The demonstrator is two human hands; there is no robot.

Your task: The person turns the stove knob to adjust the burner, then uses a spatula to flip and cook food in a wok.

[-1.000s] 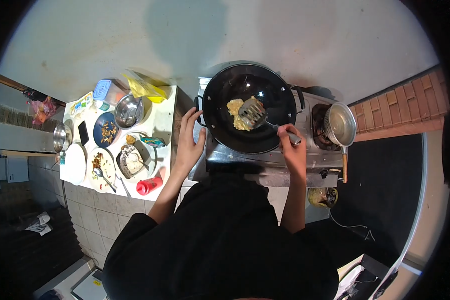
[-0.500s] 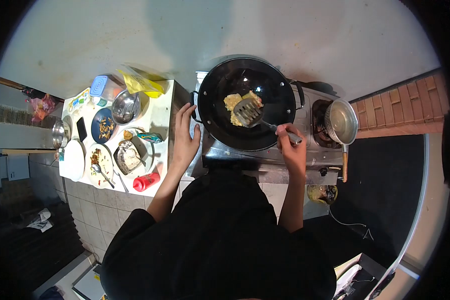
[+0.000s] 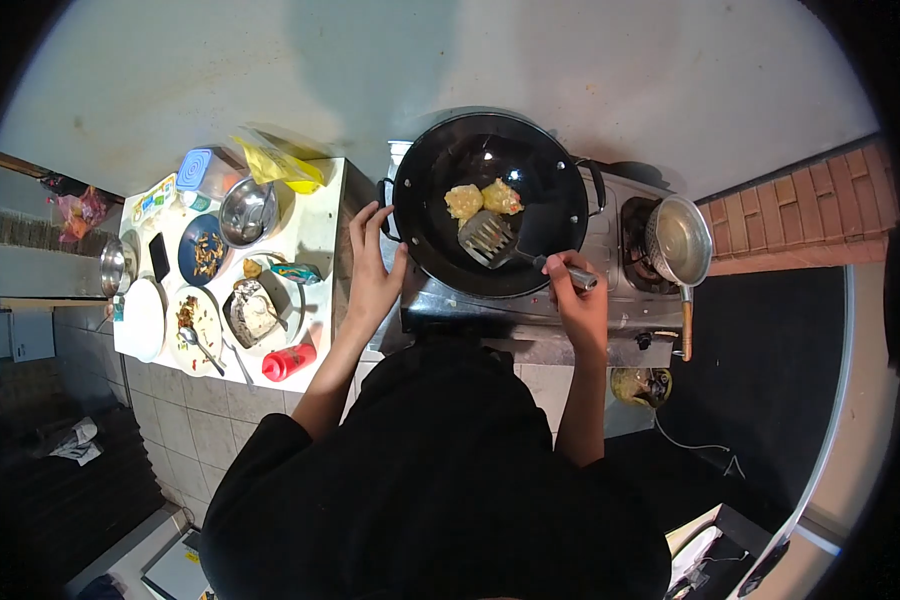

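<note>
My right hand (image 3: 578, 300) is closed around the handle of a slotted metal spatula (image 3: 489, 240). The spatula's head lies low in the black wok (image 3: 450, 265), beside the lower edge of the food. Two yellowish, lumpy pieces of food (image 3: 502, 197) lie side by side near the wok's middle. At the wok's left side, my left hand (image 3: 373, 275) has its fingers spread, fingertips by the loop handle (image 3: 385, 205). Whether those fingertips press on the handle I cannot tell.
To the right, a saucepan (image 3: 681, 240) with a wooden handle sits on the stove (image 3: 615, 290). The left-hand table carries a steel bowl (image 3: 249, 212), a blue plate of food strips (image 3: 191, 262), a red squeeze bottle (image 3: 289, 362), a phone (image 3: 159, 257) and a yellow bag (image 3: 280, 166).
The spatula head has come off the food and shifted down toward the near side of the wok, so both pieces now show more fully. My left hand stays by the wok handle.
</note>
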